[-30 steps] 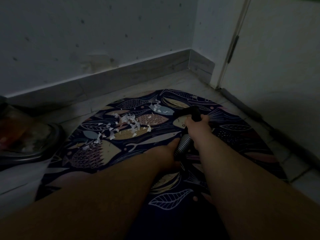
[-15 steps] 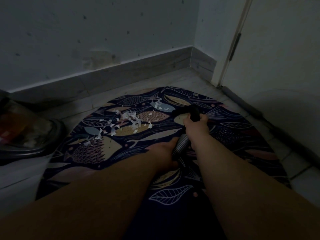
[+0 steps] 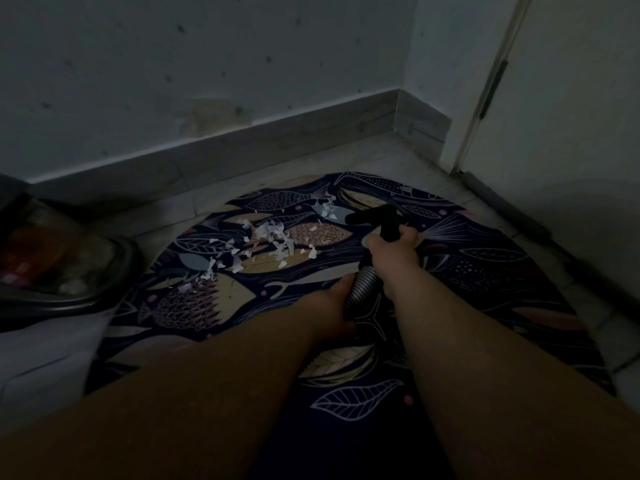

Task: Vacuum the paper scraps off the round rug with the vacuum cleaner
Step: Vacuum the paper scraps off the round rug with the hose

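Observation:
A dark round rug (image 3: pixel 485 271) with fish and leaf patterns lies on the tiled floor. White paper scraps (image 3: pixel 273 237) are scattered over its far left part. My right hand (image 3: pixel 393 256) grips the black handle of the vacuum nozzle (image 3: pixel 372 216), whose tip points left, just right of the scraps. My left hand (image 3: pixel 334 306) holds the ribbed grey hose (image 3: pixel 362 287) just behind it. The room is dim.
The vacuum cleaner's body (image 3: pixel 62 268), with a clear dust bin, sits on the floor at the left edge of the rug. A wall with a grey skirting board (image 3: pixel 242 147) runs behind. A white door (image 3: pixel 571 116) stands at the right.
The nozzle and both hands have stayed almost still on the rug; only my view has shifted slightly. The scraps lie as before.

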`<action>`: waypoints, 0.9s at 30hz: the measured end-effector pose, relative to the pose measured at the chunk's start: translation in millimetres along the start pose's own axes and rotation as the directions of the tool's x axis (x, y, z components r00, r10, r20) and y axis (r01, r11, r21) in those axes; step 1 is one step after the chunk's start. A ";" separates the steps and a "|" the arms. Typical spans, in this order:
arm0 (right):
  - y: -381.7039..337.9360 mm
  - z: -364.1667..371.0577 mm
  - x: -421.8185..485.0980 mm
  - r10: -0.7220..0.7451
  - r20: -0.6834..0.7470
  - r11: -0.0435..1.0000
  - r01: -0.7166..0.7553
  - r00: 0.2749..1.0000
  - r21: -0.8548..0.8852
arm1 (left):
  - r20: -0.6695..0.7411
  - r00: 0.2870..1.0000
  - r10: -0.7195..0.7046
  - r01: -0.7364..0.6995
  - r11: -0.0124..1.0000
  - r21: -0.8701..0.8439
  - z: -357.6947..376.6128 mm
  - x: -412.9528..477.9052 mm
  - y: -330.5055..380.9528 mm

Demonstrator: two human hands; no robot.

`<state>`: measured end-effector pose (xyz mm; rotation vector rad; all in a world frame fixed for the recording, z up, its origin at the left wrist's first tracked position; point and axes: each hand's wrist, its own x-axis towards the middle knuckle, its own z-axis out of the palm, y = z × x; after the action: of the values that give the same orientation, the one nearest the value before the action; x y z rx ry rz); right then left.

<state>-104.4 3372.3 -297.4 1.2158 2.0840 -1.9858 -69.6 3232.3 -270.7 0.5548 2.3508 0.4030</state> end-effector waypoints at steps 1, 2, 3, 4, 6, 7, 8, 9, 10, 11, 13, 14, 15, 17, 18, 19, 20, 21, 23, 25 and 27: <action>-0.5 2.0 -1.1 -0.001 0.008 1.000 0.001 1.000 0.007 | -0.004 1.000 -0.001 0.001 1.000 0.005 -0.7 -1.0 -1.3; -0.5 3.8 -1.9 -0.004 0.009 1.000 0.004 1.000 0.013 | -0.008 1.000 -0.002 0.002 1.000 0.006 -1.2 -2.3 -1.8; -0.4 5.5 -3.3 -0.009 0.006 1.000 0.009 1.000 0.011 | -0.010 1.000 -0.004 0.004 1.000 0.004 -1.7 -4.1 -2.3; -0.1 6.7 -4.8 -0.012 -0.001 1.000 0.012 1.000 0.003 | -0.011 1.000 -0.005 0.005 1.000 0.000 -1.7 -5.6 -2.4; 0.0 8.1 -7.8 -0.010 -0.004 1.000 0.010 1.000 -0.014 | -0.009 1.000 -0.002 0.002 1.000 -0.011 -2.1 -9.3 -2.6; -0.1 8.2 -8.6 -0.009 -0.003 1.000 0.009 1.000 -0.017 | -0.005 1.000 -0.003 0.003 1.000 -0.018 -2.2 -11.1 -2.2; -0.2 8.1 -9.1 -0.009 -0.005 1.000 0.009 1.000 -0.021 | -0.003 1.000 -0.006 0.006 1.000 -0.023 -2.4 -13.1 -1.7; -0.6 7.3 -10.2 -0.010 -0.007 0.999 0.010 1.000 -0.032 | -0.003 1.000 -0.010 0.010 1.000 -0.025 -2.7 -15.4 -0.7; -1.0 6.5 -11.2 -0.010 -0.008 0.999 0.010 1.000 -0.044 | -0.004 1.000 -0.012 0.011 1.000 -0.024 -3.2 -17.8 0.3; -1.5 5.1 -12.8 -0.009 -0.006 0.998 0.009 1.000 -0.056 | -0.005 1.000 -0.010 0.010 1.000 -0.025 -3.6 -20.9 1.4; -1.6 1.6 -15.9 -0.014 0.009 0.998 0.015 1.000 -0.068 | -0.002 1.000 0.004 -0.004 0.999 -0.037 -3.8 -26.9 4.0; -1.3 0.1 -18.1 -0.022 0.020 0.997 0.023 1.000 -0.072 | -0.005 1.000 0.014 -0.015 0.999 -0.049 -3.3 -30.2 5.3; -0.7 -1.9 -20.7 -0.030 0.028 0.996 0.032 0.999 -0.081 | -0.007 1.000 0.025 -0.025 0.998 -0.063 -2.7 -33.1 6.8; 0.9 -5.0 -25.8 -0.039 0.037 0.993 0.043 0.999 -0.106 | -0.013 0.999 0.039 -0.040 0.996 -0.082 0.2 -39.3 10.0; 2.0 -6.7 -28.2 -0.042 0.041 0.992 0.046 0.998 -0.115 | -0.019 0.999 0.044 -0.045 0.995 -0.088 2.8 -42.3 10.8; 3.0 -8.3 -30.6 -0.043 0.048 0.991 0.049 0.998 -0.123 | -0.027 0.999 0.046 -0.048 0.994 -0.099 5.9 -45.3 10.9; 4.3 -9.4 -32.8 -0.045 0.058 0.990 0.052 0.997 -0.129 | -0.032 0.999 0.043 -0.046 0.992 -0.121 9.5 -47.9 10.0; 5.6 -10.7 -35.9 -0.049 0.068 0.989 0.058 0.996 -0.136 | -0.033 0.999 0.037 -0.042 0.988 -0.146 13.1 -50.7 8.9; 7.7 -12.5 -40.4 -0.055 0.083 0.986 0.067 0.995 -0.153 | -0.032 0.999 0.026 -0.031 0.984 -0.173 18.4 -54.6 6.6; 9.7 -12.9 -43.5 -0.058 0.091 0.982 0.073 0.994 -0.172 | -0.040 0.999 0.022 -0.029 0.986 -0.163 21.3 -59.0 4.5; 11.2 -11.2 -48.4 -0.055 0.106 0.982 0.073 0.993 -0.174 | -0.051 0.998 0.024 -0.031 0.989 -0.141 23.6 -64.3 2.8</action>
<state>-59.3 3356.1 -280.2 1.0090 2.2196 -1.7972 -9.2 3206.4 -251.3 0.5156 2.3406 0.5979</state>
